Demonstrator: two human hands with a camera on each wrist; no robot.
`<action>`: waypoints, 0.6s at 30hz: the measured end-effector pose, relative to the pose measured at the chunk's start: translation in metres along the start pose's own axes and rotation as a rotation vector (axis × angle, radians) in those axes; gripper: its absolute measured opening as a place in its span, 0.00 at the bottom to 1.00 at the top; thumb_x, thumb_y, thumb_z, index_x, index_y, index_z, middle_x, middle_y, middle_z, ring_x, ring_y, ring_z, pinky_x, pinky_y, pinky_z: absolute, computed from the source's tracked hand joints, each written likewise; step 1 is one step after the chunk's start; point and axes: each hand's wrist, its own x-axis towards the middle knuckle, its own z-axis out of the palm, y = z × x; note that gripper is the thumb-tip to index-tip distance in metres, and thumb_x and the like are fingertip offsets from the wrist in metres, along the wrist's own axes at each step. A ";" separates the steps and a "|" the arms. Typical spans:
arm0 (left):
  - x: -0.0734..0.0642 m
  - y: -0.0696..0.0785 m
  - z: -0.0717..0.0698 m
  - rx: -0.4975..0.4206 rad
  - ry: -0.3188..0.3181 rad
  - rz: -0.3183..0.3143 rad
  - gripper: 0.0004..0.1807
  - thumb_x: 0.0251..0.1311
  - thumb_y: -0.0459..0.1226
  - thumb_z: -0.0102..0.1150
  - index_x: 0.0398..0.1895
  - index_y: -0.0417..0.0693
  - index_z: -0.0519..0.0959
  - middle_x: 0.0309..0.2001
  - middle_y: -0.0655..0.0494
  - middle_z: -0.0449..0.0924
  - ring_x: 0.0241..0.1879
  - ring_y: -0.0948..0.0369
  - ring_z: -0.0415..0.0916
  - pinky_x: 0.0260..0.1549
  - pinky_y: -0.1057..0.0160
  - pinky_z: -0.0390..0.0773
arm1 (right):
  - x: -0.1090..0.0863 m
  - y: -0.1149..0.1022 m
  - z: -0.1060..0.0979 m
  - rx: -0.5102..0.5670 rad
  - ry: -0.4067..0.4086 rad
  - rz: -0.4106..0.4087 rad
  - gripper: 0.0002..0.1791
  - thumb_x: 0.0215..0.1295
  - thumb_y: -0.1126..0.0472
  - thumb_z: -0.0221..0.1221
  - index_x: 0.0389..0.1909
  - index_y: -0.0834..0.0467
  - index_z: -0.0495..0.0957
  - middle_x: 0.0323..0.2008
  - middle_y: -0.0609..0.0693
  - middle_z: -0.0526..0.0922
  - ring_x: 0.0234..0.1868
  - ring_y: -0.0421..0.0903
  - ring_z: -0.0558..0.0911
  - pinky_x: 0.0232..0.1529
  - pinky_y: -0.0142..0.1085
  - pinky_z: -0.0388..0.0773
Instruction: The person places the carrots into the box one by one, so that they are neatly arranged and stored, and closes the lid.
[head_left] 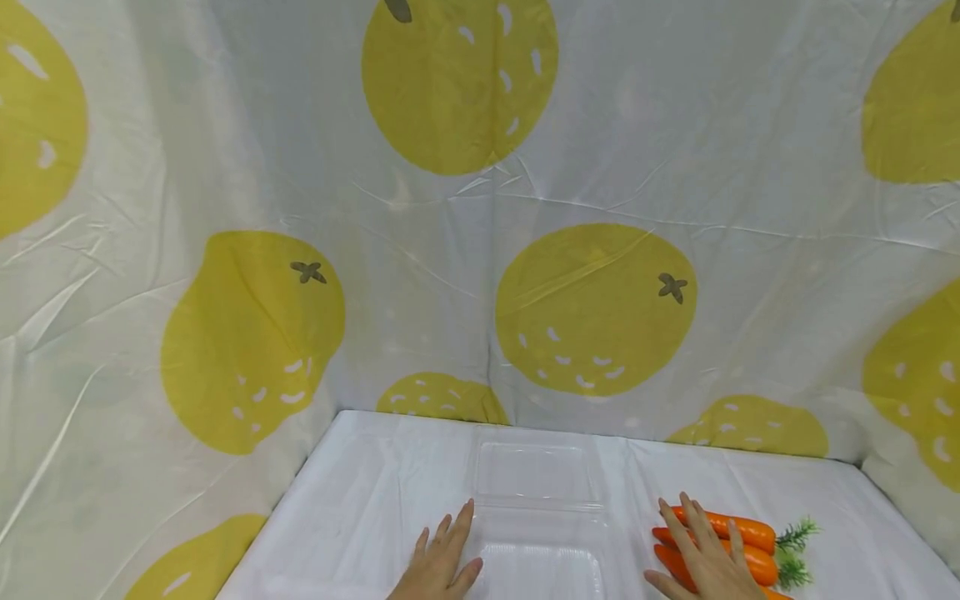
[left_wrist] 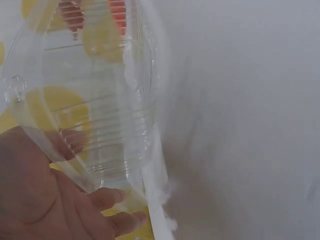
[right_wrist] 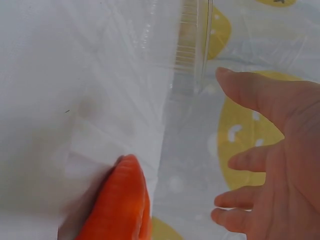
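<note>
A clear plastic hinged box [head_left: 542, 518] lies opened out on the white table, its lid half [head_left: 536, 471] farther from me. My left hand [head_left: 442, 560] hovers by the box's left side, fingers spread and holding nothing. In the left wrist view, its fingers appear beside the box's transparent ribbed wall [left_wrist: 100, 125]. To the right of the box lie several orange carrots [head_left: 752, 530] with green tops [head_left: 797, 533]. My right hand [head_left: 708, 558] is over their tips with extended fingers, partly covering them. The right wrist view shows a carrot [right_wrist: 117, 200] apart from those fingers.
A white cloth [head_left: 352, 492] covers the table. Behind and to the sides hangs a pale curtain [head_left: 427, 275] printed with large yellow fruit, meeting the table's back and left edges.
</note>
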 end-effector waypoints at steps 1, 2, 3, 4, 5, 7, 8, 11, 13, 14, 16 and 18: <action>0.001 -0.001 0.002 -0.026 -0.004 0.018 0.37 0.76 0.42 0.48 0.76 0.26 0.51 0.73 0.23 0.62 0.65 0.17 0.62 0.54 0.10 0.56 | 0.000 0.000 -0.001 0.006 -0.011 0.004 0.56 0.58 0.30 0.66 0.76 0.64 0.63 0.75 0.76 0.57 0.71 0.78 0.63 0.66 0.82 0.38; 0.002 -0.001 0.003 -0.060 -0.009 0.034 0.36 0.76 0.40 0.47 0.76 0.23 0.49 0.73 0.20 0.60 0.65 0.15 0.61 0.52 0.09 0.56 | 0.000 0.000 -0.001 0.013 -0.019 0.006 0.56 0.58 0.31 0.66 0.76 0.64 0.62 0.75 0.76 0.57 0.71 0.78 0.62 0.66 0.83 0.38; 0.003 -0.001 0.004 -0.099 -0.018 0.044 0.36 0.76 0.38 0.46 0.76 0.21 0.48 0.72 0.17 0.58 0.64 0.14 0.59 0.51 0.09 0.56 | 0.001 0.001 -0.002 0.019 -0.027 0.008 0.56 0.59 0.31 0.66 0.77 0.64 0.62 0.75 0.77 0.56 0.71 0.78 0.61 0.66 0.83 0.38; 0.003 0.000 0.005 -0.139 -0.026 0.045 0.36 0.76 0.36 0.45 0.76 0.20 0.46 0.72 0.15 0.55 0.65 0.13 0.58 0.52 0.09 0.56 | 0.001 0.001 -0.002 0.025 -0.035 0.010 0.55 0.60 0.32 0.66 0.77 0.64 0.62 0.75 0.77 0.56 0.72 0.79 0.61 0.66 0.83 0.37; 0.003 0.000 0.006 -0.178 -0.032 0.042 0.36 0.76 0.34 0.44 0.76 0.19 0.44 0.73 0.14 0.52 0.65 0.13 0.56 0.53 0.10 0.56 | 0.002 0.001 -0.002 0.028 -0.043 0.013 0.55 0.60 0.32 0.66 0.77 0.64 0.61 0.76 0.78 0.55 0.72 0.79 0.60 0.65 0.84 0.37; 0.004 0.001 0.007 -0.245 -0.037 0.016 0.37 0.76 0.33 0.43 0.77 0.20 0.41 0.74 0.15 0.48 0.68 0.15 0.54 0.58 0.15 0.57 | 0.002 0.001 -0.003 0.027 -0.059 0.026 0.55 0.61 0.32 0.66 0.77 0.64 0.61 0.76 0.78 0.55 0.73 0.78 0.59 0.65 0.84 0.36; 0.003 0.003 0.008 -0.272 -0.037 -0.011 0.37 0.77 0.33 0.43 0.78 0.22 0.41 0.76 0.17 0.47 0.70 0.18 0.53 0.63 0.20 0.58 | 0.003 0.001 -0.003 0.028 -0.067 0.031 0.55 0.60 0.32 0.66 0.77 0.64 0.61 0.76 0.78 0.54 0.73 0.78 0.59 0.66 0.84 0.36; 0.003 0.004 0.010 -0.329 -0.028 -0.065 0.37 0.78 0.34 0.43 0.81 0.27 0.40 0.78 0.22 0.46 0.73 0.23 0.52 0.69 0.30 0.60 | 0.003 0.000 -0.003 0.022 -0.086 0.042 0.56 0.60 0.32 0.66 0.77 0.65 0.60 0.76 0.78 0.54 0.73 0.78 0.59 0.66 0.84 0.34; 0.003 0.004 0.011 -0.381 -0.026 -0.073 0.37 0.79 0.34 0.42 0.81 0.28 0.39 0.78 0.22 0.44 0.73 0.23 0.50 0.70 0.31 0.60 | 0.003 0.001 -0.003 0.014 -0.097 0.049 0.56 0.60 0.32 0.66 0.77 0.64 0.60 0.76 0.78 0.54 0.72 0.78 0.59 0.66 0.84 0.34; 0.004 0.004 0.011 -0.411 -0.025 -0.066 0.37 0.79 0.34 0.40 0.81 0.28 0.39 0.78 0.22 0.43 0.74 0.22 0.48 0.71 0.33 0.58 | 0.003 0.001 -0.003 0.013 -0.098 0.050 0.56 0.60 0.32 0.66 0.77 0.64 0.60 0.76 0.78 0.54 0.72 0.78 0.59 0.66 0.84 0.34; 0.005 0.003 0.012 -0.483 -0.023 -0.044 0.36 0.79 0.32 0.39 0.80 0.27 0.37 0.78 0.20 0.40 0.74 0.21 0.43 0.78 0.48 0.56 | 0.003 0.002 -0.004 0.010 -0.097 0.049 0.56 0.60 0.31 0.66 0.78 0.64 0.60 0.76 0.78 0.54 0.72 0.78 0.60 0.66 0.84 0.35; 0.006 0.003 0.013 -0.544 -0.022 -0.009 0.35 0.79 0.30 0.37 0.79 0.24 0.35 0.77 0.18 0.36 0.73 0.20 0.38 0.78 0.67 0.51 | 0.003 0.005 -0.004 0.007 -0.086 0.041 0.55 0.61 0.32 0.65 0.77 0.63 0.61 0.76 0.78 0.55 0.72 0.78 0.60 0.65 0.85 0.37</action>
